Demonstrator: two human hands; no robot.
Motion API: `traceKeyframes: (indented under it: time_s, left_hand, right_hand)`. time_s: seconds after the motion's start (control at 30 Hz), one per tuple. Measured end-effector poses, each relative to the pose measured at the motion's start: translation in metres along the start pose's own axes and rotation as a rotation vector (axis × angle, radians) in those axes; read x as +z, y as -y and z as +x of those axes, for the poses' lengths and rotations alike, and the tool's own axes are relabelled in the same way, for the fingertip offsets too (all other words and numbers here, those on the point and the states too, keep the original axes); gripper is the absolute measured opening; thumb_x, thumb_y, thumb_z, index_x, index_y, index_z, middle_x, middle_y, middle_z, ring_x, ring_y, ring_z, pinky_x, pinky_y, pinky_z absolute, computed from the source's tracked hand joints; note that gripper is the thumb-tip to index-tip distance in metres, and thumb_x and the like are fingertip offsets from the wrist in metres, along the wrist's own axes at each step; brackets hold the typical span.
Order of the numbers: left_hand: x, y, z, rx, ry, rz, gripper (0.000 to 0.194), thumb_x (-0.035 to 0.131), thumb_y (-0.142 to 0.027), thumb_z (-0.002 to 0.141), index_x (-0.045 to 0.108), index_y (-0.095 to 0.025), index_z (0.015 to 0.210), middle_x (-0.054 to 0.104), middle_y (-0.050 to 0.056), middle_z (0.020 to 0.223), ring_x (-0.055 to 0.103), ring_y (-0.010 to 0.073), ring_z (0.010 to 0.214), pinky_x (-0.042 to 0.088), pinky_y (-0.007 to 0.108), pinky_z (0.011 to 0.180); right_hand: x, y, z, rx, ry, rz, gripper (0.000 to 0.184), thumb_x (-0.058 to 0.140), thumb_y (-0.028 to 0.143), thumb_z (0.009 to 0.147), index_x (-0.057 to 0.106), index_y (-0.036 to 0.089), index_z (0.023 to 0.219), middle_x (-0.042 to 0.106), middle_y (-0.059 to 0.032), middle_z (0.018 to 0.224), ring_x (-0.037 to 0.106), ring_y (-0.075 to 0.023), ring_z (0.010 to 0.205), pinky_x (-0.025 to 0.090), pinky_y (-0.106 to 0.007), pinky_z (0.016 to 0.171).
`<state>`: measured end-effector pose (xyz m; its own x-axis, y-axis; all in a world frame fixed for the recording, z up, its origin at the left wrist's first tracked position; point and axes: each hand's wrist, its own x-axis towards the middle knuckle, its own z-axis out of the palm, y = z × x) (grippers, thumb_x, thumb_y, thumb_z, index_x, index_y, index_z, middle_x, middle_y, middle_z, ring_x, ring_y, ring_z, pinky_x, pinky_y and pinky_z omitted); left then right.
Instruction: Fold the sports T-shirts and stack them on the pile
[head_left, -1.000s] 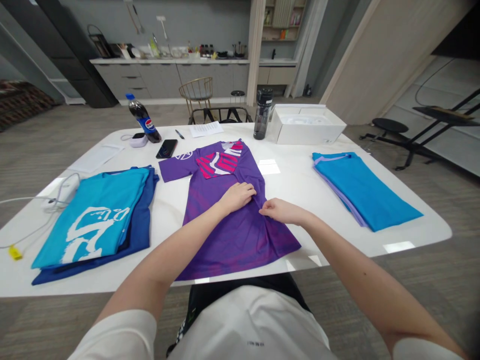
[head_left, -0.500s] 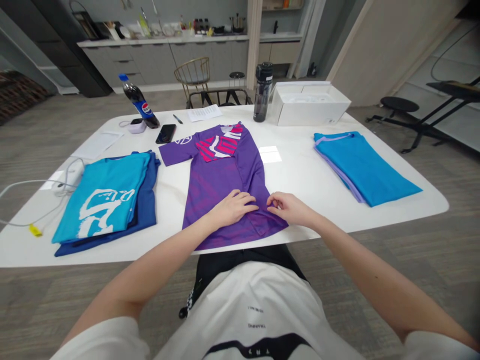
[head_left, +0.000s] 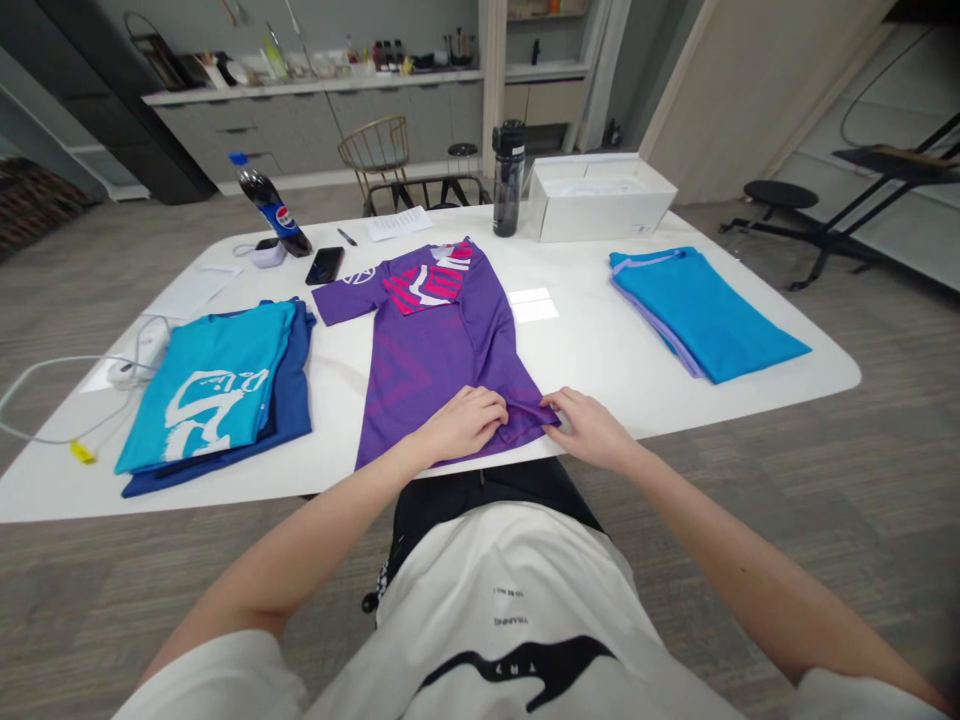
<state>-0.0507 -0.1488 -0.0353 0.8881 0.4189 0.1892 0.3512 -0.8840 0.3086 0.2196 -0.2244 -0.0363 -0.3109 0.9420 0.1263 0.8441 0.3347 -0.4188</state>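
At the near edge of the white worktop (head_left: pixel 577 350), centrally placed, a purple jersey (head_left: pixel 424 355) lies spread with its collar toward the far side and one sleeve extended left. Both hands are on its near right portion, apart from each other. The left hand (head_left: pixel 466 420) rests on the cloth with fingers curled; whether it grips cannot be determined. The right hand (head_left: pixel 589 427) pinches the near right corner of the jersey. Left: a teal T-shirt (head_left: pixel 202 375) with white print, atop a dark blue garment (head_left: pixel 297 392). Right: a folded blue garment (head_left: pixel 712 315) over a lilac one (head_left: pixel 679 352). Far side: Pepsi bottle (head_left: pixel 274 208), smartphone (head_left: pixel 325 266), water bottle (head_left: pixel 508 185), white box (head_left: pixel 600 212).
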Motion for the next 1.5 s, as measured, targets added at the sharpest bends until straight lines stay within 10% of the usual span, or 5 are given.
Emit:
traceKeyframes:
  time_s: [0.23, 0.43, 0.77, 1.07, 1.5]
  left_hand:
    - [0.004, -0.004, -0.001, 0.002, 0.050, 0.011, 0.024, 0.044, -0.025, 0.105, 0.067, -0.022, 0.108, 0.068, 0.005, 0.115, 0.058, 0.0184, 0.105, 0.040, 0.034, 0.092]
    - [-0.007, -0.012, -0.017, -0.106, -0.061, -0.177, 0.024, 0.039, -0.028, 0.108, 0.062, -0.022, 0.105, 0.066, 0.005, 0.117, 0.055, 0.0178, 0.110, 0.039, 0.033, 0.096]
    - [-0.003, -0.032, -0.024, -0.013, 0.083, -0.032, 0.033, 0.052, -0.014, 0.097, 0.063, -0.024, 0.127, 0.063, 0.007, 0.125, 0.054, 0.0209, 0.116, 0.036, 0.037, 0.100]
    - [-0.021, -0.021, -0.017, -0.029, 0.025, -0.076, 0.023, 0.043, -0.026, 0.106, 0.066, -0.022, 0.106, 0.065, 0.006, 0.116, 0.055, 0.0186, 0.110, 0.039, 0.035, 0.093]
    - [-0.020, -0.002, -0.043, -0.285, 0.048, -0.097, 0.022, 0.050, -0.028, 0.102, 0.064, -0.027, 0.119, 0.068, 0.003, 0.117, 0.062, 0.0199, 0.108, 0.043, 0.038, 0.098]
  right_hand:
    - [0.019, 0.000, -0.003, 0.127, -0.082, -0.117, 0.015, 0.056, 0.017, 0.089, 0.061, 0.023, 0.103, 0.068, -0.0041, 0.096, 0.065, -0.0214, 0.084, 0.045, -0.032, 0.074]
    - [0.014, 0.001, -0.024, -0.025, -0.167, -0.148, 0.025, 0.053, 0.010, 0.088, 0.064, 0.021, 0.107, 0.067, -0.0068, 0.099, 0.065, -0.0233, 0.092, 0.047, -0.034, 0.081]
    - [0.016, -0.003, -0.047, -0.173, -0.086, -0.136, 0.014, 0.057, 0.023, 0.099, 0.068, 0.019, 0.107, 0.068, -0.0068, 0.092, 0.062, -0.0226, 0.084, 0.046, -0.039, 0.081]
    - [0.015, 0.007, -0.040, -0.180, -0.197, 0.005, 0.008, 0.059, 0.025, 0.100, 0.066, 0.022, 0.101, 0.065, -0.0093, 0.102, 0.061, -0.0243, 0.095, 0.047, -0.040, 0.082]
    - [0.010, 0.028, -0.032, -0.254, 0.047, 0.037, 0.019, 0.058, 0.030, 0.099, 0.069, 0.022, 0.112, 0.071, -0.0074, 0.093, 0.065, -0.0219, 0.091, 0.043, -0.041, 0.085]
